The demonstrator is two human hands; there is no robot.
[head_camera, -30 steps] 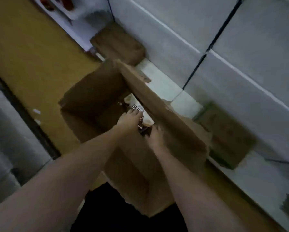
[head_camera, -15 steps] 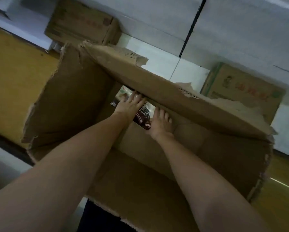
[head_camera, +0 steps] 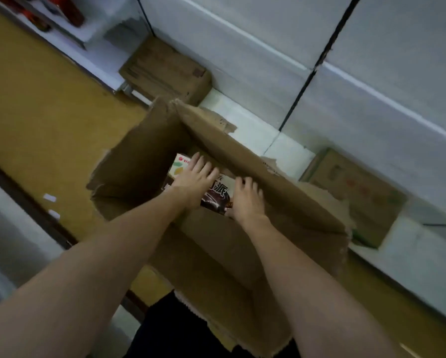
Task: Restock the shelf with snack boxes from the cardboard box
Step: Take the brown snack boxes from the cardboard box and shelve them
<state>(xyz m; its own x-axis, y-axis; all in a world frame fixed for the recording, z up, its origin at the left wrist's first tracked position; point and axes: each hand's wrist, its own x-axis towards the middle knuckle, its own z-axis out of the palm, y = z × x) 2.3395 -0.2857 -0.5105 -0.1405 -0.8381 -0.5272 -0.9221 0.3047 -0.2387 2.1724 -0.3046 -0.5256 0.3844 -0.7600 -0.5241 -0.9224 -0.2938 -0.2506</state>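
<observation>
Both hands down inside the open carton [head_camera: 224,254], flaps torn and splayed, on the floor beside the white shelf [head_camera: 242,120]. Left hand [head_camera: 194,180] laid flat on the snack box [head_camera: 218,195], fingers [head_camera: 196,161] spread and nearly straight, pressing on top rather than gripping. Right hand [head_camera: 246,200] at the box's right edge, fingers slightly bent over it; hard to tell whether hooked under the edge or only resting there. Nothing lifted clear yet.

Snack box lying deep in the carton, under the long far flap, mostly covered by the hands. Dark brown printed face with large white characters and a glossy picture of what looks like chocolate cake. Just beyond it, toward the left, a second, paler pack [head_camera: 179,166] with a red mark and green and yellow print.

Probably light, stiff paperboard: rigid enough to carry by its edges, but thin walls likely to dent under a hard squeeze, and the glossy print may be a little slick. Best taken from the two short ends or opposite long edges, one hand each side, lifted straight up to clear the overhanging flap. Two closed brown cartons [head_camera: 165,71] [head_camera: 356,195] on the bottom shelf.
</observation>
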